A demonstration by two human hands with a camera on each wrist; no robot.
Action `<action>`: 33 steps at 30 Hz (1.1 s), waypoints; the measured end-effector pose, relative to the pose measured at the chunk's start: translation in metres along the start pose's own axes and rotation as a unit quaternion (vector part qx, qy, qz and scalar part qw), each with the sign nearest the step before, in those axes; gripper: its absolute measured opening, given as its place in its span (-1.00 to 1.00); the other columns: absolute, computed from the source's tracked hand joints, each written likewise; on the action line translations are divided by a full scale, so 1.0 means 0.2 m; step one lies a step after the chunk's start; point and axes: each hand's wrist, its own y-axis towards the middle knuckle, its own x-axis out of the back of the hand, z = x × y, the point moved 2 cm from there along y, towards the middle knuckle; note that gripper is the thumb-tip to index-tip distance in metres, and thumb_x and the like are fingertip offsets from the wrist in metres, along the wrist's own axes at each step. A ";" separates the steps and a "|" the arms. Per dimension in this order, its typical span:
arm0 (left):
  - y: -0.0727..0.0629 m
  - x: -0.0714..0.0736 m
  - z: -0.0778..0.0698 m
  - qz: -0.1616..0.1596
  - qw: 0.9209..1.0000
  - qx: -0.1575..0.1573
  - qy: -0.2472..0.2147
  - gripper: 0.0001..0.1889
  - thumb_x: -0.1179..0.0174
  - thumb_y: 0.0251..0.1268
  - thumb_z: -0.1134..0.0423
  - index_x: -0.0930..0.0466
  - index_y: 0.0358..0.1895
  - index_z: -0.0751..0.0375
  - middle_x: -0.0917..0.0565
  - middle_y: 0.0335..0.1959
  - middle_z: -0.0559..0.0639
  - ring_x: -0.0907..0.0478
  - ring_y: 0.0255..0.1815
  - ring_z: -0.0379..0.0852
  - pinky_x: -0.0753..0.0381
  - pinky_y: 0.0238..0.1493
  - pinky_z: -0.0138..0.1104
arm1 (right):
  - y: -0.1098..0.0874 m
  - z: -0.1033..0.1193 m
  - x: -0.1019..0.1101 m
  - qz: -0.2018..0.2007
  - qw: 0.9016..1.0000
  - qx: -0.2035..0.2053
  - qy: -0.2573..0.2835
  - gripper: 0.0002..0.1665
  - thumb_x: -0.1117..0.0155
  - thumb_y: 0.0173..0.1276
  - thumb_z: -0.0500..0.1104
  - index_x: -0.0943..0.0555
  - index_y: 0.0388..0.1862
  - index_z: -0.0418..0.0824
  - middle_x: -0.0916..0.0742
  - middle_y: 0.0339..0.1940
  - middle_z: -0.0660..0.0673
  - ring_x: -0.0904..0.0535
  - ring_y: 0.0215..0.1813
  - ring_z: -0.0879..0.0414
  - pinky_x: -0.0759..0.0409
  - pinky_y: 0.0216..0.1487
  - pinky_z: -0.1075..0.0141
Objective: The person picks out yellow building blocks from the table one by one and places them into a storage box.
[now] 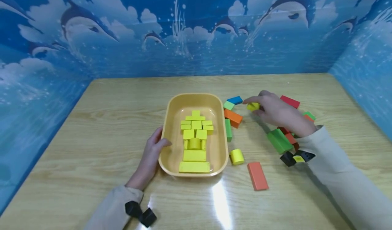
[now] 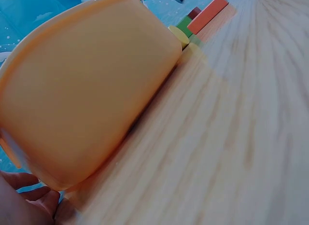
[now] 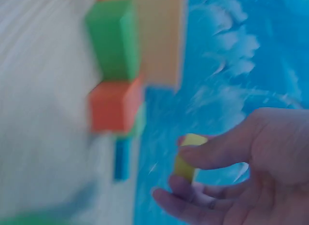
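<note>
My left hand (image 1: 151, 153) grips the left side of a beige plastic tray (image 1: 173, 158), thumb over the rim and fingers along the outer wall. Inside the tray, yellow blocks (image 1: 194, 155) lie in a stacked, symmetrical figure, from a narrow top to wide bars at the bottom. To the right of the tray, my right hand (image 1: 274, 111) pinches a small yellow block (image 3: 185, 168) between thumb and fingers, held above the table. A yellow cylinder (image 1: 237, 157) stands by the tray's lower right corner.
Along the tray's right side lie a blue block (image 1: 234, 100), an orange block (image 1: 233, 117) and green blocks. A salmon block (image 1: 258, 176) lies nearer the front. Under and behind the right wrist are a large green block (image 1: 279, 141), a red block (image 1: 290, 101) and several others.
</note>
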 end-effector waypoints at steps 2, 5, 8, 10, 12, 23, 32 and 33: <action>0.00 0.00 0.00 -0.001 1.000 -0.001 -0.003 -0.34 0.05 0.04 0.47 -0.31 0.36 0.31 -0.47 0.23 0.29 -0.46 0.06 -0.01 -0.50 -0.03 -0.46 | 0.01 0.07 0.04 -0.025 0.999 0.022 0.025 -0.53 -0.17 0.38 -0.31 -0.49 0.27 -0.22 -0.55 -0.14 -0.27 -0.40 -0.27 -0.06 -0.47 -0.39 0.20; 0.00 0.00 0.00 0.000 1.000 -0.001 -0.009 -0.34 0.06 0.04 0.47 -0.31 0.36 0.32 -0.47 0.22 0.29 -0.47 0.06 -0.01 -0.50 -0.03 -0.45 | 0.06 0.17 0.05 -0.041 0.996 0.041 0.074 -0.62 -0.14 0.44 -0.16 -0.48 0.17 -0.28 -0.61 -0.27 -0.22 -0.50 -0.36 -0.01 -0.52 -0.38 0.20; 0.00 0.00 0.01 0.001 1.000 -0.001 -0.007 -0.34 0.05 0.05 0.47 -0.30 0.37 0.31 -0.46 0.25 0.28 -0.46 0.09 0.01 -0.50 -0.02 -0.46 | 0.14 0.27 0.04 -0.061 0.991 0.065 0.100 -0.68 -0.12 0.45 -0.08 -0.52 -0.02 -0.30 -0.62 -0.45 -0.18 -0.48 -0.52 0.06 -0.49 -0.43 0.25; 0.00 0.00 0.01 0.002 1.000 0.000 -0.004 -0.33 0.05 0.05 0.47 -0.29 0.38 0.32 -0.45 0.26 0.28 -0.44 0.12 0.04 -0.49 -0.02 -0.47 | 0.20 0.33 0.01 -0.084 0.988 0.094 0.090 -0.74 -0.13 0.44 -0.10 -0.57 -0.11 -0.29 -0.61 -0.52 -0.15 -0.41 -0.58 0.08 -0.41 -0.48 0.26; 0.00 0.00 0.02 0.003 1.000 -0.002 -0.002 -0.33 0.05 0.05 0.47 -0.29 0.38 0.33 -0.44 0.27 0.28 -0.43 0.14 0.05 -0.49 -0.01 -0.48 | 0.26 0.39 -0.01 -0.101 0.985 0.123 0.073 -0.76 -0.17 0.42 -0.16 -0.62 -0.10 -0.32 -0.63 -0.50 -0.16 -0.38 -0.59 0.09 -0.38 -0.49 0.27; 0.01 0.00 0.01 0.012 1.000 -0.021 -0.002 -0.33 0.05 0.03 0.47 -0.30 0.37 0.33 -0.47 0.23 0.30 -0.46 0.12 0.07 -0.51 0.00 -0.44 | 0.45 0.48 -0.14 -0.067 0.991 0.109 0.046 -0.66 -0.16 0.40 -0.28 -0.58 0.11 -0.38 -0.71 -0.07 -0.30 -0.65 -0.33 0.07 -0.63 -0.13 0.25; 0.00 0.00 0.01 0.009 1.000 -0.020 0.000 -0.32 0.05 0.02 0.46 -0.29 0.37 0.34 -0.47 0.23 0.30 -0.46 0.12 0.07 -0.50 0.00 -0.44 | 0.49 0.48 -0.23 -0.058 0.992 0.092 0.063 -0.79 -0.16 0.39 -0.25 -0.51 -0.06 -0.34 -0.66 -0.37 -0.20 -0.55 -0.59 0.13 -0.58 -0.41 0.34; 0.00 0.00 0.01 0.010 1.000 -0.019 -0.001 -0.32 0.05 0.03 0.46 -0.28 0.37 0.34 -0.47 0.24 0.30 -0.46 0.12 0.07 -0.50 0.00 -0.44 | 0.49 0.48 -0.24 -0.061 0.992 0.090 0.058 -0.81 -0.15 0.40 -0.26 -0.49 -0.07 -0.33 -0.64 -0.40 -0.19 -0.54 -0.59 0.14 -0.57 -0.44 0.35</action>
